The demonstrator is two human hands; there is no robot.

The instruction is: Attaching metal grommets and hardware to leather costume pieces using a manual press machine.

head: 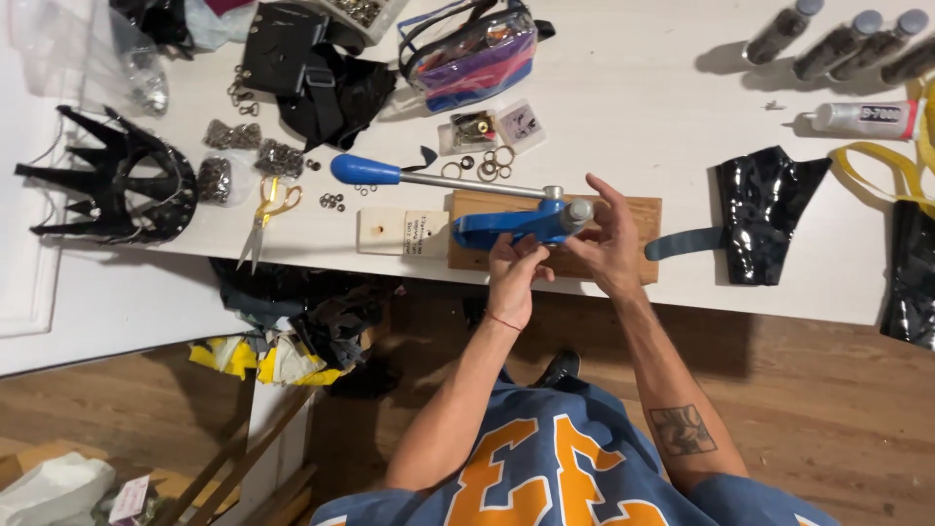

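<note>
Both hands at blue metal hand press with blue-handled lever (506, 222), bolted on a wooden block (623, 216) at the near edge of the white worktable (623, 107). Left hand (511, 275) under the press head, fingertips pinched together; on what, cannot tell. Right hand (609, 244) fingers spread loose, touching the press's grey top knob. Gold-handled scissors (265, 216) well left; glossy black vinyl piece (765, 209) right.

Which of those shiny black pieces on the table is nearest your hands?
The black piece with the grey strap, just right of the wooden board beside the right hand. The other glossy piece lies at the table's far right edge.
</note>
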